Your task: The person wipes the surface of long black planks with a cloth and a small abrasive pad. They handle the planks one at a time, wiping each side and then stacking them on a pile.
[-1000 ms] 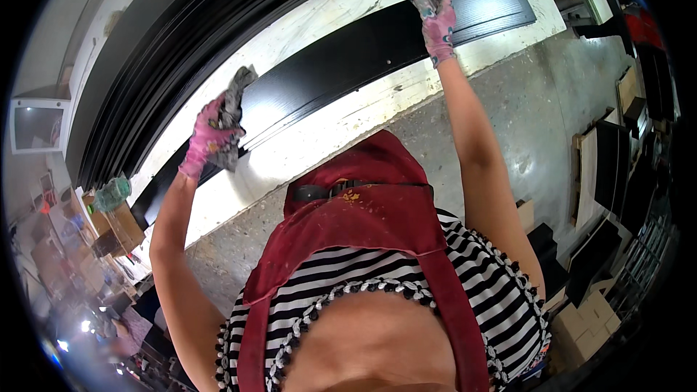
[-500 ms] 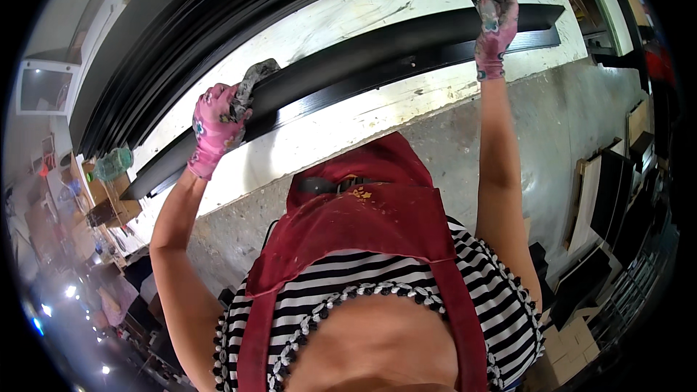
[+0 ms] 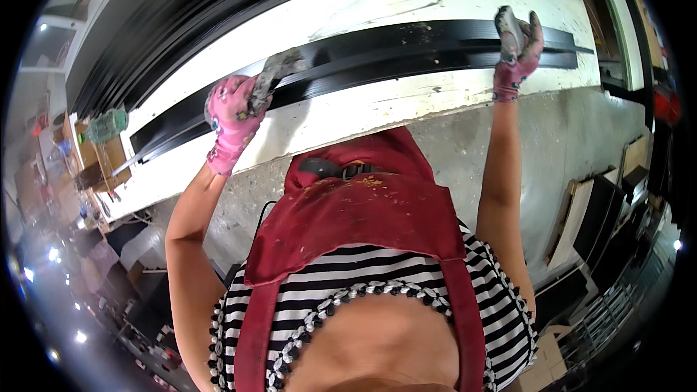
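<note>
A long black strip point(image 3: 421, 53) stands on edge, its narrow side upward, over a wider flat black strip point(image 3: 406, 35) on the white tabletop. Both my hands wear pink floral gloves with stained grey fingers. My left hand point(image 3: 243, 101) is closed over the left part of the strips. From it juts a crumpled, black-stained grey cloth point(image 3: 284, 65), resting against the black surface. Near the right end, my right hand point(image 3: 518, 54) crosses the upright strip with thumb and fingers reaching past it. It appears to hold the strip, though the contact itself is hidden.
Many black strips point(image 3: 181, 36) lie stacked along the table's far side. A green translucent container point(image 3: 107, 125) stands by the left end. Dark and pale boards point(image 3: 592, 210) lean at the right above the grey concrete floor point(image 3: 465, 131).
The upper strip has turned from broad side up to narrow edge up. In the picture, both hands sit slightly farther right, and the right hand is lower. The view has shifted a little too.
</note>
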`<control>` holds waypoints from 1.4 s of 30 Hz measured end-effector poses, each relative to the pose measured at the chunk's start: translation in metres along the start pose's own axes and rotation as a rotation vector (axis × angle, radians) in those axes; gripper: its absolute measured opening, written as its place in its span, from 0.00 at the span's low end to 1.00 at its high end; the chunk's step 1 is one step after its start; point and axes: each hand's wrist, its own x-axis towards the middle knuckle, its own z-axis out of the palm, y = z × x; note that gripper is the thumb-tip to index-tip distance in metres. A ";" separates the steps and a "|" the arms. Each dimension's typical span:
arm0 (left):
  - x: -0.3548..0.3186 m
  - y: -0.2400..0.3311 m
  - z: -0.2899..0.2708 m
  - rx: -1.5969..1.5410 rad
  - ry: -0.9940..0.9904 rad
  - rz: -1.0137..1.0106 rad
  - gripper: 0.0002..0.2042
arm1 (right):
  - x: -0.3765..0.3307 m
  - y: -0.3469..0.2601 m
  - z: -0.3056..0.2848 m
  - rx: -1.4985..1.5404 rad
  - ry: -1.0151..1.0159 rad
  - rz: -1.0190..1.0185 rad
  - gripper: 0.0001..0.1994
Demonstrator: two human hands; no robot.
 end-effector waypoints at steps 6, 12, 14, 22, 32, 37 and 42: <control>0.017 0.030 0.007 -0.345 0.003 0.038 0.26 | 0.003 -0.009 0.013 -0.076 0.051 0.230 0.32; 0.080 0.109 0.044 -0.321 0.214 0.361 0.34 | 0.003 0.007 -0.004 -0.036 0.078 0.175 0.29; 0.088 0.121 0.044 -0.429 0.020 0.205 0.30 | 0.002 0.016 0.000 0.043 0.080 0.200 0.30; 0.082 0.117 0.039 -0.617 0.079 0.145 0.34 | 0.003 -0.003 0.009 -0.043 0.026 0.061 0.28; 0.019 0.020 -0.012 -0.634 -0.108 -0.048 0.26 | 0.016 -0.004 0.005 -0.305 0.100 0.236 0.26; -0.022 -0.030 -0.032 -0.563 -0.035 -0.243 0.21 | 0.019 0.012 -0.010 -0.487 0.095 0.185 0.24; -0.074 -0.091 -0.036 -0.487 0.224 -0.343 0.20 | 0.012 0.005 -0.011 -0.274 0.010 0.035 0.22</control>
